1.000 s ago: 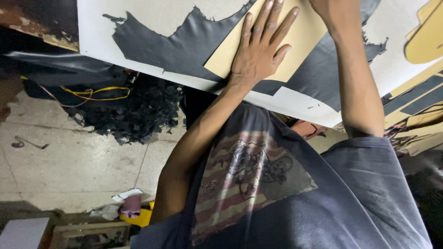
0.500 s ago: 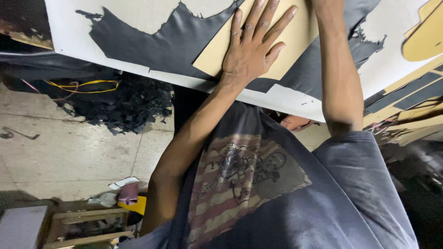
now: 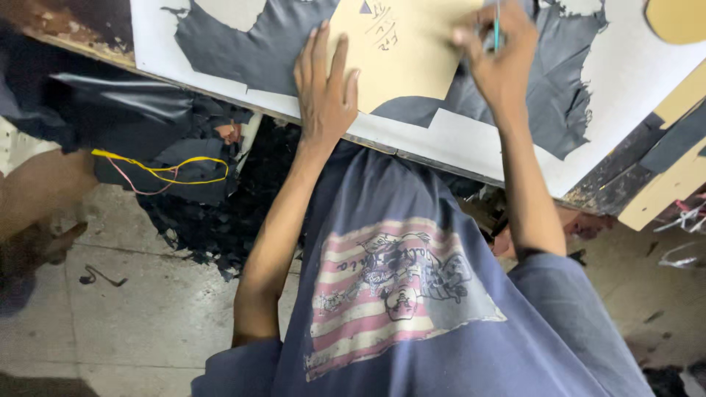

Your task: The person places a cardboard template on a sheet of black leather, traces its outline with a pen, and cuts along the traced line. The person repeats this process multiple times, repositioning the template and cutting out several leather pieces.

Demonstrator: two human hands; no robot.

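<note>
Fingers [image 3: 323, 70] of the left hand [image 3: 323, 103] are spread flat and pressed down on a tan card shape [image 3: 404, 51], holding nothing, just pinning it. Fingers [image 3: 478, 37] of the right hand [image 3: 500, 62] are pinched shut around a thin blue-green pen [image 3: 497, 22] that stands almost straight up, its tip hidden behind the hand. The card shape lies on a sheet of dark grey leather [image 3: 243, 51], and the leather lies on a white board [image 3: 478, 143] on top of the bench [image 3: 88, 37]. The card sits at about 12 o'clock from the person's chest, the left hand at 11 o'clock, the right hand at 1 o'clock. The leather has torn, cut-out edges at 2 o'clock from the card. I think the card could slide if the left hand lifts or pushes sideways, and then the line around it would come out crooked. The pen could also slip off the card's edge where the right hand blocks the view. The flat palm covers only the left part of the card, so the right side may curl up or shift. Down at 8 o'clock, black scraps [image 3: 220, 220] and a yellow cord [image 3: 169, 170] lie on the floor [image 3: 132, 316]; a foot could catch on the cord. Another tan piece [image 3: 676, 18] sits well apart at 2 o'clock.
</note>
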